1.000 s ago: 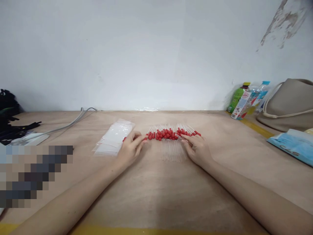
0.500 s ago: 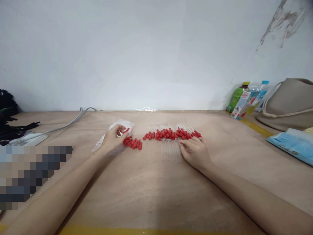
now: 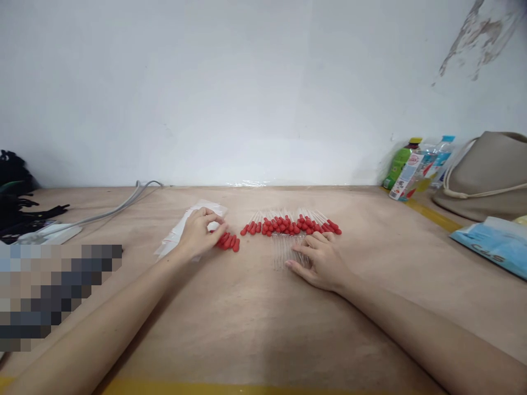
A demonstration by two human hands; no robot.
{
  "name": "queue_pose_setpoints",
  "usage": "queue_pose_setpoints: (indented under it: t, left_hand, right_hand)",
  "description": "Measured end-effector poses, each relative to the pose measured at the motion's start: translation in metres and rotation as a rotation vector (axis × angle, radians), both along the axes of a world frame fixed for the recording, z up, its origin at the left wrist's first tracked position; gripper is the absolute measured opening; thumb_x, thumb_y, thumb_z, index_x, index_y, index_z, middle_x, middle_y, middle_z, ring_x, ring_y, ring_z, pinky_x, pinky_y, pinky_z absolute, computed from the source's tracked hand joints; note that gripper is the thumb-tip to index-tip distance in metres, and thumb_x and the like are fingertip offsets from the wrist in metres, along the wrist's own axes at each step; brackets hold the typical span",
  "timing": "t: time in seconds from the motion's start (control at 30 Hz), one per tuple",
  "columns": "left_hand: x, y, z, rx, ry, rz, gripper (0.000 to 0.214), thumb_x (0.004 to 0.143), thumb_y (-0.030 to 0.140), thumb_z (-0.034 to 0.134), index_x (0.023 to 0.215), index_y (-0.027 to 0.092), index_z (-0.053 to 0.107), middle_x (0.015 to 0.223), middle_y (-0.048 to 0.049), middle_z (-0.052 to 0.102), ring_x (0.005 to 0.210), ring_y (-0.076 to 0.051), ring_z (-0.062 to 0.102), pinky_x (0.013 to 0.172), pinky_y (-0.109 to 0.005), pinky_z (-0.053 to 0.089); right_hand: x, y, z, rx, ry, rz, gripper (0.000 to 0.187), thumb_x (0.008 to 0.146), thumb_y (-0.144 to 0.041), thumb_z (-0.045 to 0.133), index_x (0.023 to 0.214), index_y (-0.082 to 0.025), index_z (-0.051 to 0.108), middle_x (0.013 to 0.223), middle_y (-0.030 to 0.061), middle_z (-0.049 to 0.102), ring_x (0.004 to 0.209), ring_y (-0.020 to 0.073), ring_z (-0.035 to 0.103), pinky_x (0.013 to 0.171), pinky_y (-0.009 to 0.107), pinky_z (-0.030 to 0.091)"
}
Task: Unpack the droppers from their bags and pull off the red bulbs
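Observation:
A small group of red rubber bulbs [image 3: 230, 241] lies on the table beside my left hand [image 3: 201, 233]. That hand's thumb and fingertips are drawn together above the bulbs. What is between them, if anything, I cannot make out. My right hand [image 3: 323, 260] rests over a row of thin clear tubes [image 3: 282, 252], its thumb and index finger apart at the row's right side. It hides part of the row. Just behind the tubes lies a heap of red-bulbed droppers [image 3: 284, 224], their clear stems pointing toward the wall.
White plastic bags [image 3: 177, 233] lie under and behind my left hand. At the right stand bottles [image 3: 405, 164], a grey bag [image 3: 486, 170] and a blue tissue pack [image 3: 489, 241]. A grey cable [image 3: 119, 206] and black items [image 3: 16, 192] sit at the left.
My left hand has shifted slightly right; the bulb seen in its fingers before is out of sight. My right hand has moved lower and left over the clear tubes, its fingers spreading.

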State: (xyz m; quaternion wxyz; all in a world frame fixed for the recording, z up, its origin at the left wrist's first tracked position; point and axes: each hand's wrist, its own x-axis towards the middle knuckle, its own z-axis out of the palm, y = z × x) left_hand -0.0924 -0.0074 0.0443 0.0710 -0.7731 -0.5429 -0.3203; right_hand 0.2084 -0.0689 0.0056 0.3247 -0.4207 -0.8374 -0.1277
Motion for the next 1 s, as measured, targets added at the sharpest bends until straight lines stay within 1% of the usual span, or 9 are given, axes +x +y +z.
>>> queue_pose_setpoints:
  t: [0.13, 0.3, 0.43, 0.53, 0.63, 0.7, 0.77, 0.9, 1.0]
  left_hand:
    - [0.022, 0.006, 0.006, -0.144, 0.168, 0.024, 0.023, 0.066, 0.044, 0.056, 0.069, 0.024, 0.068, 0.086, -0.0050, 0.055, 0.087, -0.025, 0.049, 0.080, -0.040, 0.037]
    - [0.043, 0.023, 0.011, -0.367, 0.232, 0.122, 0.024, 0.057, 0.046, 0.060, 0.061, 0.024, 0.068, 0.094, -0.0091, 0.057, 0.099, -0.033, 0.044, 0.084, -0.050, 0.033]
    - [0.048, 0.032, 0.011, -0.453, 0.226, 0.139, 0.020, 0.054, 0.041, 0.061, 0.051, 0.022, 0.066, 0.076, -0.0090, 0.061, 0.095, -0.034, 0.046, 0.082, -0.049, 0.035]
    - [0.049, 0.032, 0.013, -0.454, 0.202, 0.170, 0.021, 0.057, 0.039, 0.057, 0.052, 0.021, 0.065, 0.071, -0.0087, 0.062, 0.095, -0.034, 0.047, 0.082, -0.047, 0.036]
    - [0.047, 0.027, 0.019, -0.405, 0.166, 0.236, 0.026, 0.062, 0.042, 0.053, 0.060, 0.020, 0.067, 0.085, -0.0107, 0.062, 0.099, -0.035, 0.045, 0.081, -0.048, 0.035]
    - [0.044, 0.021, 0.022, -0.321, 0.132, 0.265, 0.028, 0.065, 0.043, 0.051, 0.063, 0.019, 0.067, 0.096, -0.0106, 0.059, 0.102, -0.034, 0.043, 0.081, -0.047, 0.034]
    - [0.042, 0.012, 0.023, -0.187, 0.102, 0.254, 0.025, 0.068, 0.039, 0.050, 0.063, 0.019, 0.066, 0.099, -0.0092, 0.057, 0.102, -0.032, 0.042, 0.081, -0.046, 0.034]
    - [0.042, -0.016, 0.013, 0.115, 0.120, 0.109, 0.017, 0.070, 0.027, 0.050, 0.066, 0.019, 0.064, 0.097, -0.0076, 0.056, 0.097, -0.026, 0.046, 0.081, -0.042, 0.033]
    - [0.046, -0.038, -0.002, 0.214, 0.148, -0.046, 0.013, 0.070, 0.023, 0.051, 0.070, 0.019, 0.063, 0.099, -0.0072, 0.055, 0.096, -0.024, 0.047, 0.079, -0.040, 0.032]
  right_hand:
    - [0.004, 0.000, 0.002, -0.041, -0.014, 0.012, 0.034, 0.076, -0.051, 0.051, 0.084, -0.022, 0.066, 0.074, 0.0043, 0.058, 0.074, 0.0171, 0.047, 0.073, 0.035, 0.028]
    - [0.007, 0.001, 0.002, -0.049, 0.015, -0.009, 0.033, 0.076, -0.049, 0.053, 0.087, -0.021, 0.066, 0.077, 0.0046, 0.058, 0.075, 0.0169, 0.049, 0.073, 0.035, 0.029]
    - [0.007, 0.005, -0.002, -0.058, 0.094, -0.092, 0.030, 0.078, -0.046, 0.051, 0.087, -0.021, 0.066, 0.077, 0.0042, 0.058, 0.075, 0.0168, 0.049, 0.073, 0.034, 0.030]
    - [0.009, 0.009, -0.007, -0.057, 0.182, -0.228, 0.027, 0.080, -0.040, 0.050, 0.087, -0.020, 0.066, 0.078, 0.0045, 0.060, 0.078, 0.0182, 0.051, 0.075, 0.034, 0.031]
    - [0.012, 0.013, -0.011, -0.099, 0.221, -0.358, 0.024, 0.078, -0.033, 0.052, 0.091, -0.018, 0.065, 0.082, 0.0056, 0.063, 0.082, 0.0210, 0.052, 0.077, 0.035, 0.033]
    - [0.013, 0.016, -0.013, -0.141, 0.210, -0.376, 0.024, 0.077, -0.029, 0.053, 0.093, -0.016, 0.064, 0.084, 0.0061, 0.065, 0.083, 0.0220, 0.053, 0.077, 0.036, 0.034]
    - [0.014, 0.017, -0.013, -0.162, 0.192, -0.349, 0.024, 0.077, -0.026, 0.053, 0.094, -0.014, 0.064, 0.085, 0.0061, 0.066, 0.083, 0.0221, 0.053, 0.080, 0.036, 0.034]
    - [0.013, 0.019, -0.012, -0.183, 0.185, -0.297, 0.023, 0.077, -0.024, 0.052, 0.094, -0.015, 0.063, 0.084, 0.0046, 0.068, 0.082, 0.0222, 0.053, 0.081, 0.037, 0.036]
    - [0.012, 0.019, -0.012, -0.210, 0.197, -0.273, 0.022, 0.076, -0.022, 0.052, 0.095, -0.016, 0.063, 0.085, 0.0039, 0.068, 0.081, 0.0221, 0.054, 0.078, 0.037, 0.038]
